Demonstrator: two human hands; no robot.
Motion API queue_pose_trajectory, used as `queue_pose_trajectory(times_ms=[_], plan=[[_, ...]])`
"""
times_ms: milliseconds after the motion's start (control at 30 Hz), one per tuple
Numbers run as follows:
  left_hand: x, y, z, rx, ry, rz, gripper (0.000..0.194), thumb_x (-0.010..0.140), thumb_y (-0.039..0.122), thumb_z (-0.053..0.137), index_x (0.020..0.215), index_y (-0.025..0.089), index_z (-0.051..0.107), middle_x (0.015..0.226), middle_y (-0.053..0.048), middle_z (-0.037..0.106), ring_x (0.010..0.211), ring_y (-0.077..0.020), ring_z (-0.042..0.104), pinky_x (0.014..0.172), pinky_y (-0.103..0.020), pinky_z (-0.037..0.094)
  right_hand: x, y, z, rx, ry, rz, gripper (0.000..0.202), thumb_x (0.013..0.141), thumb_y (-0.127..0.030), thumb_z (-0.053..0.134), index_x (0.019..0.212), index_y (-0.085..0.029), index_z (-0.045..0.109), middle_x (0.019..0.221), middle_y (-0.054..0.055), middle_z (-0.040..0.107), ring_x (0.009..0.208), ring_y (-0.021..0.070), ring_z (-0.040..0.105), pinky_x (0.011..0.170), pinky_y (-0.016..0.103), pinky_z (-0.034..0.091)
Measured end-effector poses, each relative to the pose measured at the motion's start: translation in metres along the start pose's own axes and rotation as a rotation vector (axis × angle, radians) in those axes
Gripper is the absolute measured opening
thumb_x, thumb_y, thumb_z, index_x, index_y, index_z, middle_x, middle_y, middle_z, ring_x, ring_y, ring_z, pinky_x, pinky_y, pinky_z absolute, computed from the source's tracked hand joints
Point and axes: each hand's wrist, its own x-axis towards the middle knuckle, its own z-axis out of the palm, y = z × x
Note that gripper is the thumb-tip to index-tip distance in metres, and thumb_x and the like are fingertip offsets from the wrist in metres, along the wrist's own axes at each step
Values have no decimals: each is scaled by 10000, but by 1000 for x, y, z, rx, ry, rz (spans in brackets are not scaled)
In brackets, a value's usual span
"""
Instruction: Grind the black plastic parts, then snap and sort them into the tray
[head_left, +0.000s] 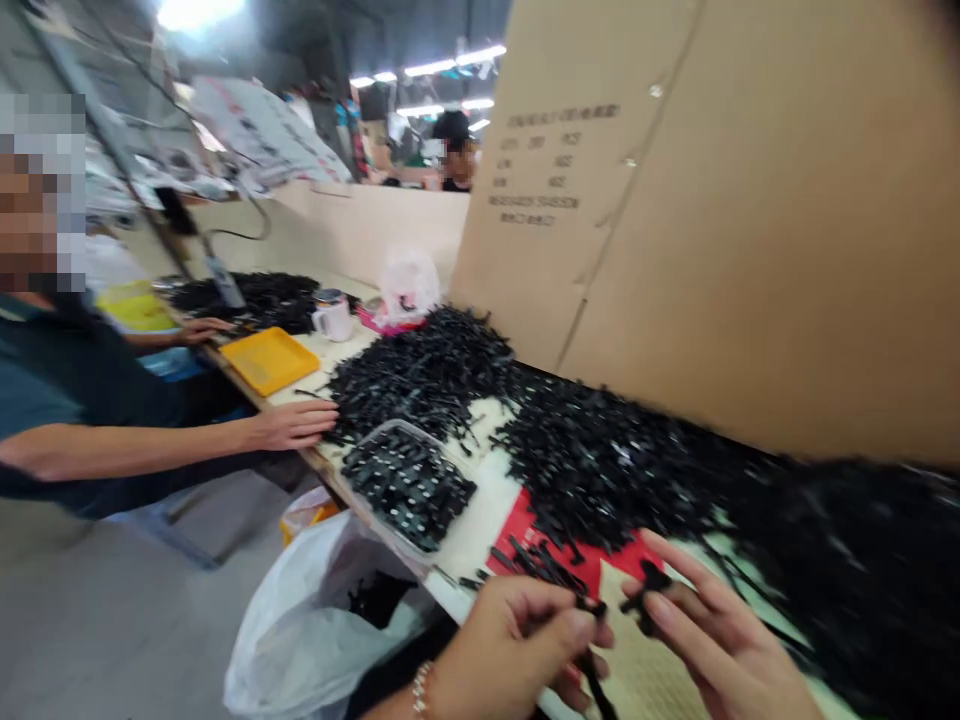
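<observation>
My left hand [525, 640], with a beaded bracelet at the wrist, pinches a narrow black strip [596, 690] whose lower part hangs below the fingers. Facing it, my right hand [720, 640] grips a small dark knobbed piece [646, 590] between thumb and fingers. A short gap parts the two pieces. What exactly they are is too blurred to tell. Beneath the hands lie a red sheet [517, 525] and a beige textured mat [652, 670]. Several loose black strips lie on the red sheet beside my left hand.
Heaps of black parts [600, 460] line a tall cardboard panel [675, 250]. A clear tray [409, 490] holds black pieces. A white bag [285, 620] hangs below the table edge. At left, a co-worker's hand [292, 425] touches a heap near a yellow tray [270, 360] and a mug [334, 318].
</observation>
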Motion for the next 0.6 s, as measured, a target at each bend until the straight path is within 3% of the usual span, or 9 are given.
queue_pose_trajectory(times_ms=[233, 333, 433, 600], plan=[[-1, 6, 4, -24, -150, -71, 286, 754, 428, 674, 783, 150, 735, 727, -25, 689, 534, -90, 589, 449, -149, 495, -13, -21, 14, 66, -83, -51, 497, 759, -398, 749, 1196, -222, 591, 812, 23, 624, 773, 162, 580, 733, 260, 488], [0, 3, 7, -15, -179, -99, 305, 781, 438, 637, 787, 148, 731, 719, -24, 697, 461, -67, 571, 413, -130, 465, -13, -22, 13, 73, -112, -44, 470, 762, -384, 753, 1180, -235, 602, 801, 16, 624, 756, 148, 581, 710, 236, 478], [4, 0, 7, -18, -203, -127, 335, 751, 479, 658, 779, 153, 728, 730, -30, 695, 525, -91, 610, 429, -136, 469, -13, -24, 11, 59, -137, -29, 478, 755, -401, 756, 1179, -240, 604, 801, 22, 634, 748, 157, 598, 702, 238, 491], [12, -16, -3, 26, -246, -123, 523, 654, 617, 700, 821, 122, 738, 714, -45, 677, 561, -75, 594, 532, -145, 469, -7, -12, -4, -23, -158, 39, 483, 719, -470, 754, 1126, -239, 639, 866, 80, 668, 824, 262, 647, 717, 324, 555]])
